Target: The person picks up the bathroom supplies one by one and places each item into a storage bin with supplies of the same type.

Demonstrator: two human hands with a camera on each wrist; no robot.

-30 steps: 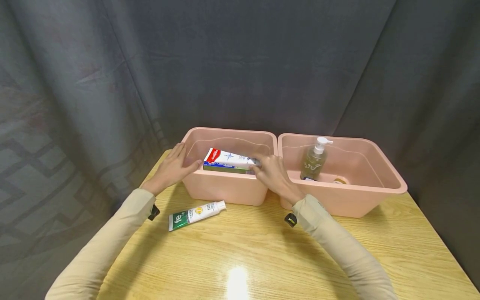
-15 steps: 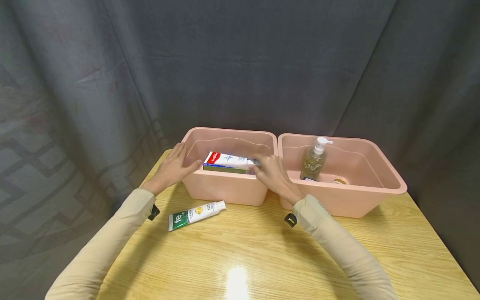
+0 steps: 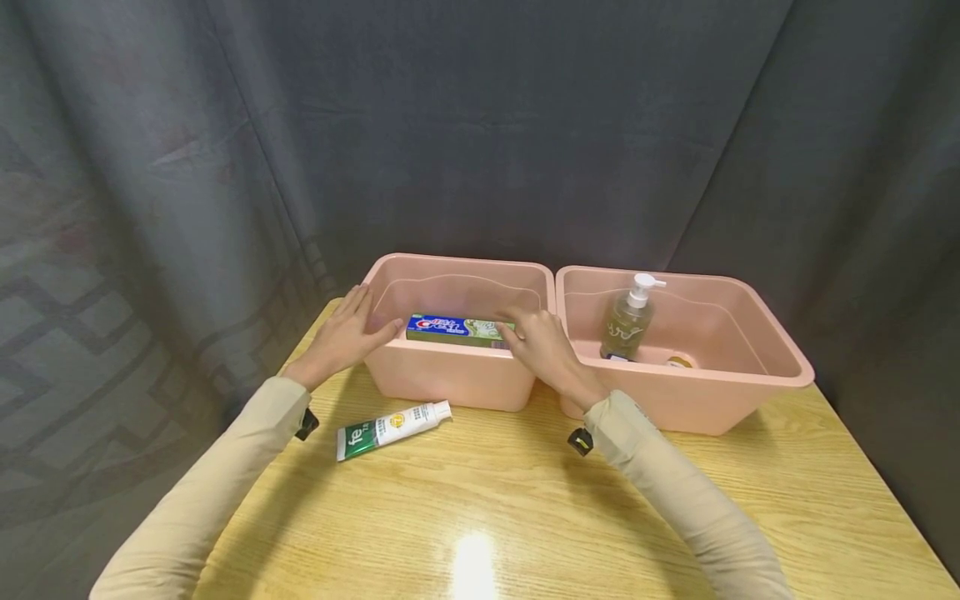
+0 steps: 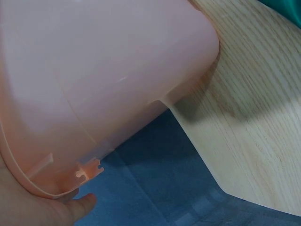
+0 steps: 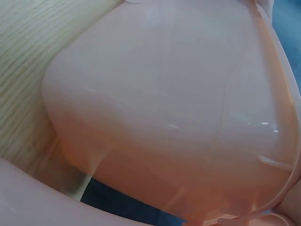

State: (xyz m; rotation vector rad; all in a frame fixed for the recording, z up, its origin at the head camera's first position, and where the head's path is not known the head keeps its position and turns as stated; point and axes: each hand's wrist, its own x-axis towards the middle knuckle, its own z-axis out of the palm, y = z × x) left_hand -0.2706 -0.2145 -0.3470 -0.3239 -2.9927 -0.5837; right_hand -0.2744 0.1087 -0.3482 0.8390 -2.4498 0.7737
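Observation:
A blue and green toothpaste box (image 3: 459, 327) sits inside the left pink bin (image 3: 450, 377), close to its front wall. My right hand (image 3: 543, 343) reaches over the right front corner of this bin, thumb and fingers parted at the box's right end, with nothing seen between them. My left hand (image 3: 347, 333) rests on the bin's left rim, fingers straight and the thumb at the front corner. In the left wrist view, part of the left hand (image 4: 37, 209) shows at the rim. A green and white toothpaste tube (image 3: 393, 428) lies on the table before the bin.
A second pink bin (image 3: 675, 396) stands to the right, close beside the first. It holds a pump bottle (image 3: 627, 325) with a white top and a small yellowish round item (image 3: 679, 362). The wooden table (image 3: 487, 492) ends before a dark grey curtain (image 3: 480, 142) behind the bins.
The white and red Colgate toothpaste tube, held by my right hand over the box, has gone down into the left bin out of sight. The fingers have let go; the left hand stays.

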